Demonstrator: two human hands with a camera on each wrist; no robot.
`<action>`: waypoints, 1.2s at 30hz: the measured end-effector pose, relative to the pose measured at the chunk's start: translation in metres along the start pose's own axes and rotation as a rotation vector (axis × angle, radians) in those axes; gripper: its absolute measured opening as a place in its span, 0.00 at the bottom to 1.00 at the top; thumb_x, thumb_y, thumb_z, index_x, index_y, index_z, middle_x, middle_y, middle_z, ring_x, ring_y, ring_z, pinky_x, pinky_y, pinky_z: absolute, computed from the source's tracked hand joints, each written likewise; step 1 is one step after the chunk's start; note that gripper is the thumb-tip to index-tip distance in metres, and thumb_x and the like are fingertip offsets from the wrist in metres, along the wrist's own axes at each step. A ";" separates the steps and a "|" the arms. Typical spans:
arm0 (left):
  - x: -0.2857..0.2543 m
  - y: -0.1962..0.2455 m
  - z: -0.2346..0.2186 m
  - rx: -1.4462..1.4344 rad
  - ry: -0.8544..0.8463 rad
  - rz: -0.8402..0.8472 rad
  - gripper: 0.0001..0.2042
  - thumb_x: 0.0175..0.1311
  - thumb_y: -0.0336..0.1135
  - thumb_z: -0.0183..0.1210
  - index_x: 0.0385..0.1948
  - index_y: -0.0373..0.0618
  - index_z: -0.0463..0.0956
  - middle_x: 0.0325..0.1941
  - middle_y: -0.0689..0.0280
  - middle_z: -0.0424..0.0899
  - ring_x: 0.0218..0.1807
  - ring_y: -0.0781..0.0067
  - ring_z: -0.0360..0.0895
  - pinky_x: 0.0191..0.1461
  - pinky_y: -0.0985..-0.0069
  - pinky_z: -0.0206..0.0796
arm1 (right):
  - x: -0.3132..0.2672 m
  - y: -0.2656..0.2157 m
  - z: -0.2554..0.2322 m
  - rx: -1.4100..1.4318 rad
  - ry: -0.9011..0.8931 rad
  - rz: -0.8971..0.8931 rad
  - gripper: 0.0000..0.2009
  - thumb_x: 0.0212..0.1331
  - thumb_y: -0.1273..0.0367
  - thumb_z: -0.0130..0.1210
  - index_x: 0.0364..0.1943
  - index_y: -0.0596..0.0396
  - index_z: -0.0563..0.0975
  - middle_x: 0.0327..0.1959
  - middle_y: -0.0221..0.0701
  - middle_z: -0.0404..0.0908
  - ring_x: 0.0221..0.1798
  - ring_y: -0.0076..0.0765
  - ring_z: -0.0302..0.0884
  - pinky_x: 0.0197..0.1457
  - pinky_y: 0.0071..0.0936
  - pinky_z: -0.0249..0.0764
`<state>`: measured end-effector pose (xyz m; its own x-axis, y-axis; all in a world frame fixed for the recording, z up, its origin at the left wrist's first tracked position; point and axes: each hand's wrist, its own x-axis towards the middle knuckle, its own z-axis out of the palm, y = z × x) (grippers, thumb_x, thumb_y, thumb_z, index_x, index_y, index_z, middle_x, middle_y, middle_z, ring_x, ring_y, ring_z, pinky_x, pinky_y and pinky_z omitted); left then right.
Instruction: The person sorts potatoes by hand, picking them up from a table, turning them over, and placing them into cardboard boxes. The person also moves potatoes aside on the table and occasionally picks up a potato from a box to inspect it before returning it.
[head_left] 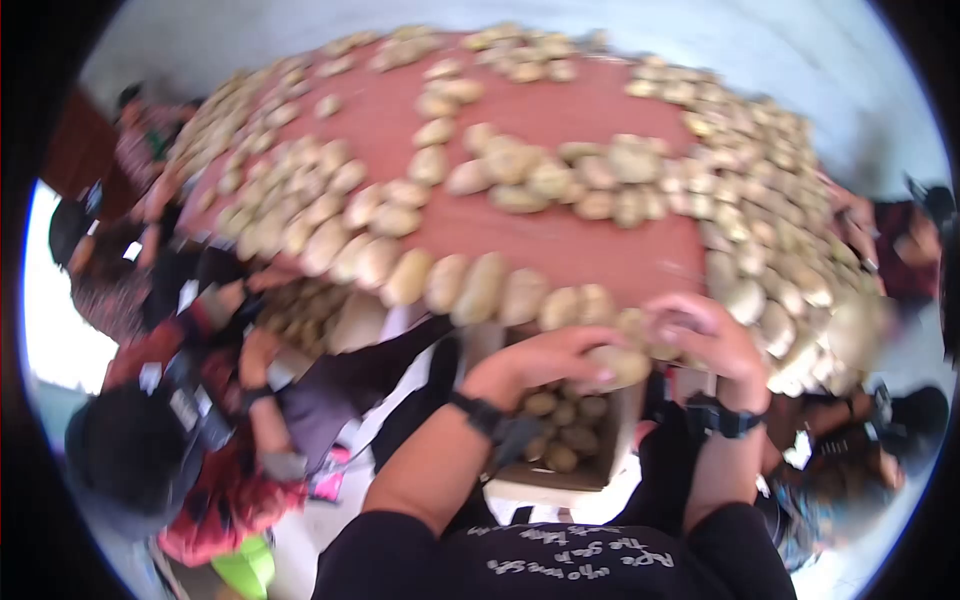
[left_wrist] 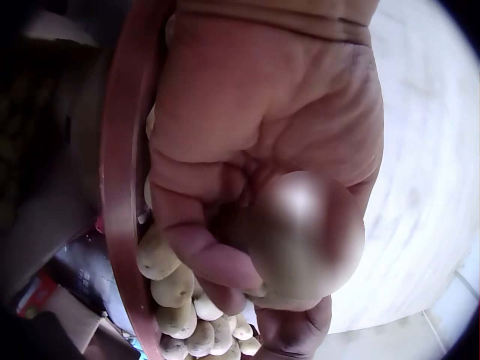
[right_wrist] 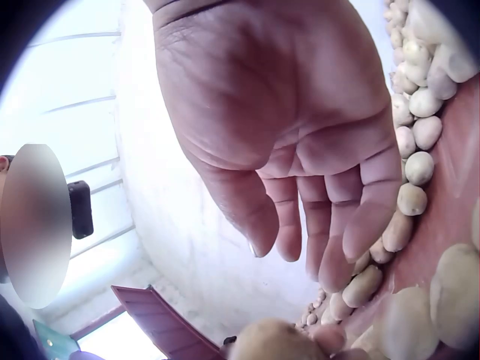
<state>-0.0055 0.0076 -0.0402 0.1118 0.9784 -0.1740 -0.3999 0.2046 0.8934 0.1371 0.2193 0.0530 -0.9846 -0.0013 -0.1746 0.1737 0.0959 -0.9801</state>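
My left hand [head_left: 555, 358] grips a potato [head_left: 622, 366] between thumb and curled fingers, just past the near edge of the red table [head_left: 620, 262]. In the left wrist view, the fingers [left_wrist: 217, 262] wrap around this potato [left_wrist: 300, 247], which looks blurred. To its right, my right hand [head_left: 708, 338] hovers near the table edge. The right wrist view shows its palm bare and its fingers [right_wrist: 337, 255] loosely bent, with nothing in them. A row of potatoes [head_left: 484, 288] lines the near edge close to both hands.
Below my forearms stands a cardboard box [head_left: 626, 425] holding several potatoes [head_left: 562, 458]. Heaps of potatoes [head_left: 760, 200] cover the table's right side, with more at left. People [head_left: 130, 440] sit close on both sides, and a wall [head_left: 720, 35] stands behind the table.
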 end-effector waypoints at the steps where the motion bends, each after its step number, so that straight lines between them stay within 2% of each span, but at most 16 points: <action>1: 0.000 -0.001 -0.003 0.074 -0.036 -0.048 0.29 0.60 0.43 0.66 0.61 0.42 0.68 0.52 0.65 0.78 0.49 0.78 0.77 0.50 0.77 0.71 | 0.001 0.005 -0.006 -0.059 0.025 -0.029 0.16 0.65 0.74 0.55 0.56 0.59 0.73 0.48 0.30 0.80 0.49 0.25 0.78 0.55 0.27 0.73; 3: 0.004 -0.004 0.001 0.352 -0.071 0.133 0.26 0.57 0.40 0.67 0.57 0.41 0.73 0.51 0.65 0.79 0.52 0.74 0.75 0.58 0.74 0.67 | 0.001 0.012 -0.015 -0.085 0.096 -0.065 0.15 0.66 0.72 0.54 0.56 0.59 0.73 0.48 0.30 0.80 0.50 0.25 0.78 0.57 0.29 0.73; 5: 0.001 0.007 0.010 0.366 -0.115 -0.123 0.25 0.55 0.39 0.69 0.55 0.42 0.75 0.50 0.64 0.80 0.54 0.73 0.74 0.62 0.72 0.64 | 0.002 0.020 -0.028 -0.237 0.151 -0.049 0.14 0.67 0.72 0.54 0.54 0.60 0.74 0.48 0.31 0.80 0.50 0.26 0.78 0.57 0.28 0.73; 7: 0.002 0.005 0.009 0.482 -0.173 -0.245 0.26 0.53 0.37 0.70 0.55 0.43 0.75 0.49 0.65 0.81 0.53 0.73 0.75 0.59 0.73 0.65 | 0.004 0.026 -0.035 -0.261 0.289 -0.027 0.13 0.65 0.71 0.55 0.52 0.60 0.75 0.47 0.31 0.80 0.50 0.27 0.78 0.55 0.28 0.73; 8: 0.003 0.003 0.009 0.498 -0.176 -0.279 0.25 0.51 0.36 0.70 0.54 0.45 0.76 0.47 0.63 0.82 0.51 0.72 0.77 0.58 0.74 0.66 | 0.004 0.027 -0.039 -0.267 0.345 -0.020 0.13 0.65 0.71 0.56 0.52 0.60 0.76 0.47 0.32 0.80 0.49 0.28 0.78 0.55 0.28 0.74; 11: 0.007 -0.002 0.006 0.554 -0.162 -0.345 0.24 0.50 0.35 0.70 0.53 0.44 0.78 0.44 0.63 0.83 0.48 0.70 0.79 0.56 0.75 0.68 | 0.008 0.026 -0.053 -0.444 0.591 0.000 0.14 0.60 0.70 0.58 0.49 0.58 0.77 0.42 0.39 0.80 0.46 0.38 0.79 0.52 0.32 0.74; 12: 0.008 0.001 0.006 0.587 -0.151 -0.374 0.23 0.52 0.35 0.69 0.53 0.46 0.78 0.44 0.64 0.84 0.46 0.72 0.79 0.52 0.75 0.69 | 0.010 0.027 -0.059 -0.503 0.650 0.012 0.14 0.58 0.70 0.59 0.48 0.57 0.78 0.45 0.41 0.79 0.49 0.45 0.78 0.54 0.35 0.73; 15: 0.013 -0.008 0.000 0.686 -0.163 -0.408 0.23 0.50 0.34 0.69 0.52 0.47 0.79 0.46 0.61 0.84 0.47 0.68 0.81 0.52 0.73 0.70 | 0.013 0.034 -0.075 -0.663 0.777 -0.023 0.14 0.57 0.70 0.59 0.47 0.57 0.78 0.46 0.42 0.79 0.51 0.49 0.76 0.55 0.38 0.73; 16: 0.014 -0.011 -0.002 0.736 -0.172 -0.406 0.23 0.49 0.34 0.69 0.52 0.47 0.80 0.46 0.60 0.84 0.47 0.66 0.81 0.53 0.72 0.70 | 0.015 0.035 -0.078 -0.602 0.809 0.012 0.13 0.57 0.69 0.59 0.46 0.57 0.78 0.46 0.42 0.79 0.53 0.50 0.74 0.58 0.39 0.71; 19: 0.020 -0.023 -0.008 0.867 -0.181 -0.424 0.24 0.48 0.34 0.69 0.51 0.48 0.80 0.47 0.58 0.84 0.49 0.60 0.81 0.54 0.69 0.70 | 0.017 0.034 -0.087 -0.842 0.859 0.020 0.13 0.56 0.69 0.60 0.45 0.55 0.79 0.50 0.40 0.77 0.58 0.48 0.71 0.60 0.39 0.69; 22: 0.025 -0.034 -0.013 0.968 -0.172 -0.490 0.23 0.49 0.35 0.68 0.52 0.48 0.80 0.48 0.56 0.84 0.51 0.58 0.80 0.55 0.68 0.70 | 0.023 0.037 -0.091 -0.960 0.913 0.094 0.12 0.56 0.68 0.60 0.45 0.52 0.79 0.57 0.40 0.73 0.66 0.49 0.64 0.66 0.43 0.64; 24: 0.031 -0.034 -0.014 1.030 -0.184 -0.518 0.22 0.52 0.36 0.67 0.52 0.48 0.80 0.48 0.56 0.84 0.52 0.58 0.80 0.56 0.68 0.69 | 0.026 0.036 -0.091 -1.027 0.936 0.183 0.14 0.56 0.68 0.60 0.47 0.49 0.79 0.62 0.41 0.70 0.70 0.51 0.58 0.68 0.49 0.59; 28: 0.042 -0.028 -0.011 0.958 -0.270 -0.501 0.22 0.59 0.40 0.64 0.56 0.47 0.77 0.50 0.56 0.83 0.54 0.58 0.79 0.57 0.68 0.69 | 0.031 0.032 -0.097 -1.091 0.914 0.348 0.18 0.56 0.68 0.59 0.53 0.42 0.79 0.67 0.44 0.64 0.75 0.55 0.49 0.72 0.60 0.50; 31: 0.045 -0.018 -0.012 0.832 -0.370 -0.414 0.24 0.61 0.43 0.62 0.59 0.47 0.74 0.52 0.56 0.82 0.56 0.59 0.78 0.59 0.68 0.69 | 0.034 0.043 -0.107 -1.113 0.866 0.423 0.20 0.56 0.67 0.59 0.55 0.37 0.79 0.69 0.45 0.62 0.76 0.55 0.48 0.73 0.63 0.46; 34: 0.048 -0.011 -0.006 0.719 -0.431 -0.358 0.26 0.62 0.43 0.62 0.62 0.47 0.72 0.53 0.56 0.82 0.58 0.60 0.77 0.60 0.68 0.68 | 0.038 0.054 -0.108 -1.163 0.824 0.414 0.19 0.56 0.67 0.59 0.54 0.37 0.79 0.65 0.42 0.67 0.74 0.53 0.52 0.74 0.65 0.43; 36: 0.047 0.001 0.000 0.670 -0.463 -0.363 0.26 0.63 0.41 0.62 0.62 0.47 0.71 0.55 0.56 0.81 0.59 0.61 0.76 0.62 0.68 0.68 | 0.039 0.054 -0.112 -1.239 0.798 0.404 0.17 0.56 0.67 0.59 0.51 0.37 0.80 0.57 0.39 0.72 0.69 0.49 0.59 0.74 0.65 0.43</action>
<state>-0.0011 0.0539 -0.0475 0.5422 0.7167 -0.4385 0.3317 0.2969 0.8954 0.1056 0.3357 0.0036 -0.6992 0.7092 0.0900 0.6997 0.7048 -0.1172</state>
